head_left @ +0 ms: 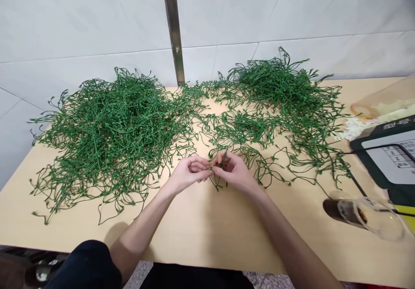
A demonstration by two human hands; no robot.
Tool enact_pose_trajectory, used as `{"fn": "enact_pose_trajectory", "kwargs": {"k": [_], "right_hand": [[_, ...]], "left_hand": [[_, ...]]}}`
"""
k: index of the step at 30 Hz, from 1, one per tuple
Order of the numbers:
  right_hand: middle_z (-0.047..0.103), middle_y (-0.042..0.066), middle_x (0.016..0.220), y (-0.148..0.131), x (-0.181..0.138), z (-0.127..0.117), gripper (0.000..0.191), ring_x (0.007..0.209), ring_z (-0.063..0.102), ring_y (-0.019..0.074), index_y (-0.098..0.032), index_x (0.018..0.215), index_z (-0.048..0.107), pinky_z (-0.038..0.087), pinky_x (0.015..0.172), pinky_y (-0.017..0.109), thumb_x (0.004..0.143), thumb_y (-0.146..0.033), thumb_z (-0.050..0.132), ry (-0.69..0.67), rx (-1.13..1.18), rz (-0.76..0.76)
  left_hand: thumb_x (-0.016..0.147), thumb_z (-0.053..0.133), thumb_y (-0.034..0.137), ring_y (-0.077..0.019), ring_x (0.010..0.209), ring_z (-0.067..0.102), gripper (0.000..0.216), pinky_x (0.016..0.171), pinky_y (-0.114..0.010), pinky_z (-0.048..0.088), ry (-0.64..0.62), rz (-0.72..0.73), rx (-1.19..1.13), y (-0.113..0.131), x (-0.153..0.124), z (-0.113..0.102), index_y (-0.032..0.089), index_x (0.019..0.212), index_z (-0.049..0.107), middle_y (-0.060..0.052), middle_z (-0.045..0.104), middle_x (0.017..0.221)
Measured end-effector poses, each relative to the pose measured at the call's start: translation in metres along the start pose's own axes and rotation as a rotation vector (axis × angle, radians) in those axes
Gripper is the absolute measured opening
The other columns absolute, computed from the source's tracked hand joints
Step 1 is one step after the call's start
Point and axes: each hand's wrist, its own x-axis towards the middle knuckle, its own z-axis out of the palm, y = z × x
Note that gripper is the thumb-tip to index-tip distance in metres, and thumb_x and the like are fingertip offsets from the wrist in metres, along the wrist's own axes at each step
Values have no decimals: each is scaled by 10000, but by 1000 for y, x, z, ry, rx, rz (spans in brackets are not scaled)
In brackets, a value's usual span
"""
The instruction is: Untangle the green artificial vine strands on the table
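Fingertip to fingertip, my left hand (193, 170) and my right hand (231, 170) meet over the front middle of the table. Both are closed in a pinch on a thin green plastic stem (210, 168), and its ends are partly hidden by the fingers. More green stems with small branched tips trail out below and beside my right hand. A large tangled pile of green stems (113, 120) lies to the left of my hands. Behind and to the right is a second pile of stems (275, 81), joined to the first by loose ones.
The light wooden table (181, 233) backs onto a white tiled wall with a metal bracket (175, 34). At the right are a glass cup with dark liquid (346, 211), a dark green labelled box or board (389, 150), a cable and a plastic bag with pale pieces (363, 125).
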Motion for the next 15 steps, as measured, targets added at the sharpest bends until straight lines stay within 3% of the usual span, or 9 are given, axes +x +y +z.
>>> {"fn": "enact_pose_trajectory", "kwargs": {"k": [4, 9, 12, 15], "right_hand": [[598, -19, 752, 2, -1, 0, 302, 691, 544, 114, -221, 723, 453, 474, 645, 252, 674, -202, 750, -2, 22, -27], [613, -16, 749, 2, 0, -1, 315, 680, 563, 122, -223, 720, 444, 485, 663, 274, 674, -214, 756, -13, 61, -14], [613, -22, 719, 1, 0, -2, 304, 679, 547, 116, -220, 712, 451, 450, 640, 251, 661, -184, 748, 11, 68, -22], [610, -25, 696, 0, 0, -1, 305, 658, 528, 111, -217, 691, 451, 434, 627, 248, 640, -174, 749, 25, 71, -9]], "left_hand": [[622, 885, 254, -91, 672, 661, 398, 683, -201, 526, 69, 156, 22, -4, -2, 1, 149, 874, 595, 0, 689, 737], [770, 768, 218, -138, 722, 724, 248, 666, -218, 579, 83, 345, 219, -8, -3, 1, 157, 978, 648, -58, 747, 854], [873, 643, 140, -152, 810, 736, 111, 748, -245, 604, 101, 689, 579, -10, -2, -3, 169, 957, 710, -74, 772, 881], [878, 587, 30, -162, 884, 726, 199, 816, -286, 616, 95, 1082, 861, -12, 0, -9, 167, 948, 713, -75, 771, 919]]}}
